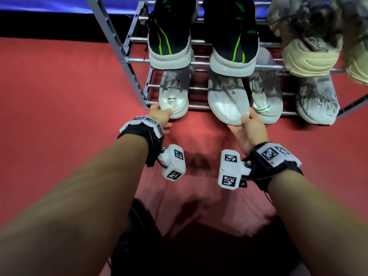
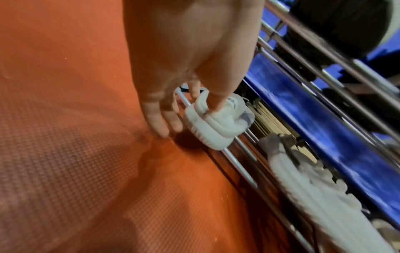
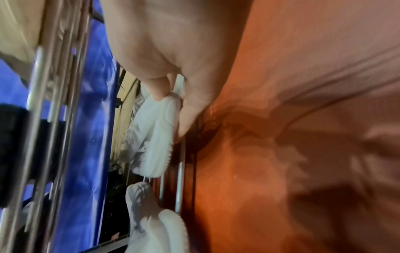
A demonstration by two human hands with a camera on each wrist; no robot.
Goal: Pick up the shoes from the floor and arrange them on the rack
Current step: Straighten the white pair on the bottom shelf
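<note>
A metal shoe rack stands on the red floor. On its bottom tier, at the left, lies a white shoe with its heel toward me. My left hand pinches that heel, thumb on top; the left wrist view shows the thumb on the heel. Beside it a second white shoe juts out over the front bar, slightly skewed. My right hand grips its heel end, thumb above and fingers beneath, as the right wrist view shows at the shoe.
Two more white shoes fill the bottom tier's right side. Above sit a black pair with green stripes and a beige shoe. Red mat spreads left and toward me; a blue sheet lies behind.
</note>
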